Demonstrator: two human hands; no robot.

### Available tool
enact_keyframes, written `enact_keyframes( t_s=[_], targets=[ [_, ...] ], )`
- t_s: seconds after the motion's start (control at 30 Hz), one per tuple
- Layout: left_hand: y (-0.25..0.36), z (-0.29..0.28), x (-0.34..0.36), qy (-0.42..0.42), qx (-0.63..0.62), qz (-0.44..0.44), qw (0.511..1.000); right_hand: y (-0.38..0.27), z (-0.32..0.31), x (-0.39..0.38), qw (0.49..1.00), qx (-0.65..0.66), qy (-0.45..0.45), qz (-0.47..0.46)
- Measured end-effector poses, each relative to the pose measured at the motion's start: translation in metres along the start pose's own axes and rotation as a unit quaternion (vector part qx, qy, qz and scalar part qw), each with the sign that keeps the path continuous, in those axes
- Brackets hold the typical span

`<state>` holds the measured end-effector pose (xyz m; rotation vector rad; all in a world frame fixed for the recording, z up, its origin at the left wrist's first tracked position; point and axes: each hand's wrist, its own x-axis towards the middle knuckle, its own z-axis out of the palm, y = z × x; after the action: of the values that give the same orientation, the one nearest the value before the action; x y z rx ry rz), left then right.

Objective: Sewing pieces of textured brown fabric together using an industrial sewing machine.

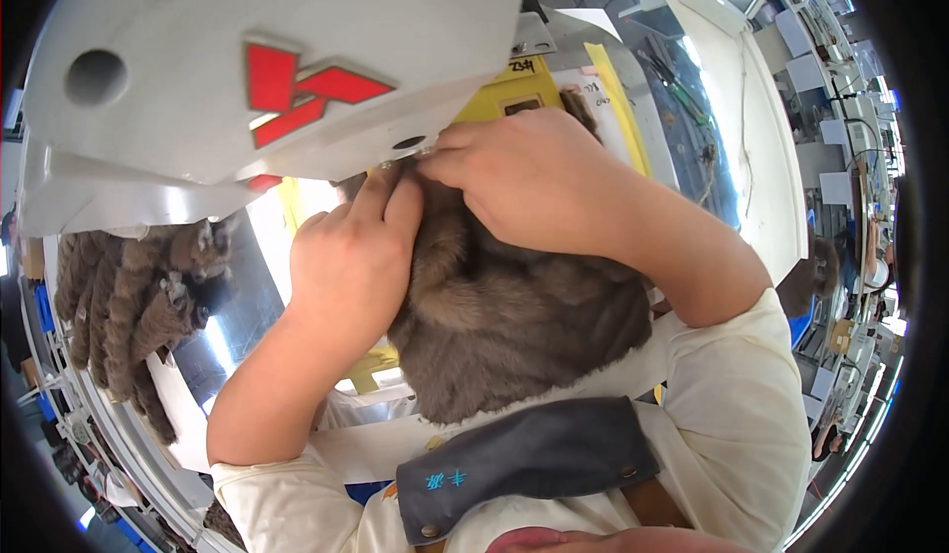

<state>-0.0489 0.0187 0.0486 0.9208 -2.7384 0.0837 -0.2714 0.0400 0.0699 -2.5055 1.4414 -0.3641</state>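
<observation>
A brown-grey fur piece (524, 326) lies bunched below and between my hands, its lower edge near my body. My left hand (356, 252) is closed on the fur's left edge, forefingers stretched up to the underside of the white machine head (435, 19). From the right my right hand (539, 177) comes in, closed, thumb and fingers pinching the fur's top edge close to the left fingertips. The machine head, a sewing machine by its shape with red marks, hides the spot where the fingertips meet the fur.
Several rolled fur strips (133, 306) lie on the left side of the table. Yellow tape (618, 108) and a yellow plate (509, 93) sit beyond my right hand. Green-handled tweezers or scissors (682, 98) rest farther right. A dark band (524, 469) crosses my chest.
</observation>
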Motion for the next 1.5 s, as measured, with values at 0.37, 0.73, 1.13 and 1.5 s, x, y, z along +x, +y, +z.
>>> enact_keyframes(
  t_s=[0.37, 0.73, 1.13, 1.5],
  targets=[
    [-0.003, -0.005, -0.013, -0.020, -0.066, 0.075, 0.995, 0.002, 0.002, 0.000, 0.999, 0.001, -0.036, 0.033],
    [0.002, -0.022, -0.020, -0.128, -0.116, 0.052, 0.984, 0.000, -0.003, 0.004, 1.000, 0.024, 0.015, 0.004],
    [0.004, -0.026, -0.023, -0.156, -0.102, 0.069, 0.980, -0.006, -0.012, 0.005, 0.997, 0.063, 0.016, 0.052],
    [0.004, -0.028, -0.021, -0.149, -0.087, 0.063, 0.983, -0.002, -0.013, 0.009, 0.996, 0.066, 0.017, 0.057]
  ],
)
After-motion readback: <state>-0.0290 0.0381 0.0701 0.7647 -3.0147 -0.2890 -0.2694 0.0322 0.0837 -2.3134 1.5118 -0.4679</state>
